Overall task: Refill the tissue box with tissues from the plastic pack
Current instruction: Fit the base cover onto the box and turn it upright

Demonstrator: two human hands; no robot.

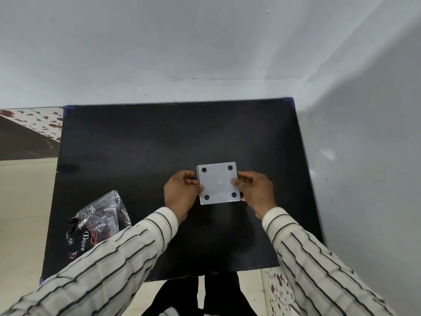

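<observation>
A square white tissue box (218, 182) sits upside down near the middle of the black table (136, 144); its flat underside faces up with a round black pad in each corner. My left hand (182, 192) grips its left edge and my right hand (255, 190) grips its right edge, thumbs resting on the top face. The plastic pack (100, 220), clear and crinkled with dark printing, lies at the table's front left, partly hidden behind my striped left sleeve. No loose tissues are visible.
The table stands in a corner, with a pale wall (205, 53) behind and another wall (364, 156) to the right. Tiled floor (20, 213) shows at the left. Dark trouser legs (198, 293) show below the table's front edge.
</observation>
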